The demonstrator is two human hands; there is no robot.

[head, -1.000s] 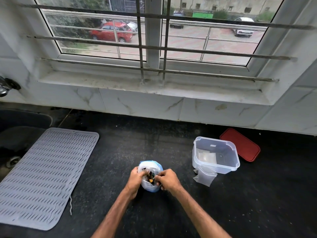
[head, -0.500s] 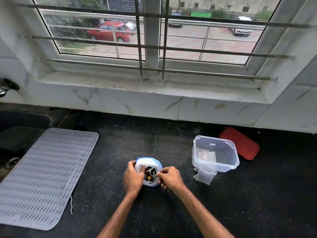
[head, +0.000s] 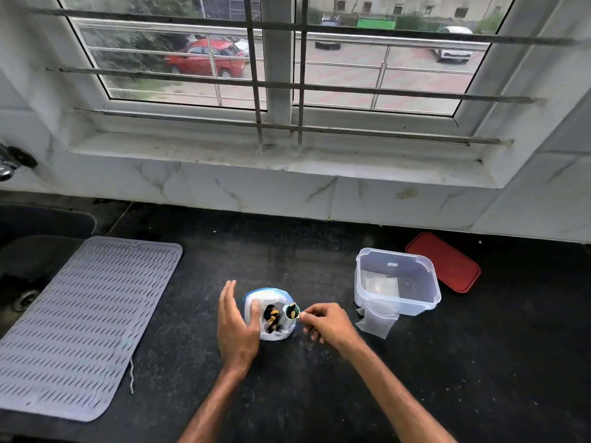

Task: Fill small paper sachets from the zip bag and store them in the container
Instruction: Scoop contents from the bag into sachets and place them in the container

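Now right grip (head: 329,324) pinches sachet (head: 291,311); zip bag (head: 270,295) just beside.

No legible text, brand or number is found. A small pale patch (head: 392,264) is seen on the far wall of the container (head: 415,310), its print too small to be read. The plate on the red car (head: 204,59) outside is blurred.

Left hand (head: 238,324) stands edge-on, fingers straight and together; right hand (head: 326,324) curls, fingertips pinching a small sachet (head: 291,311).
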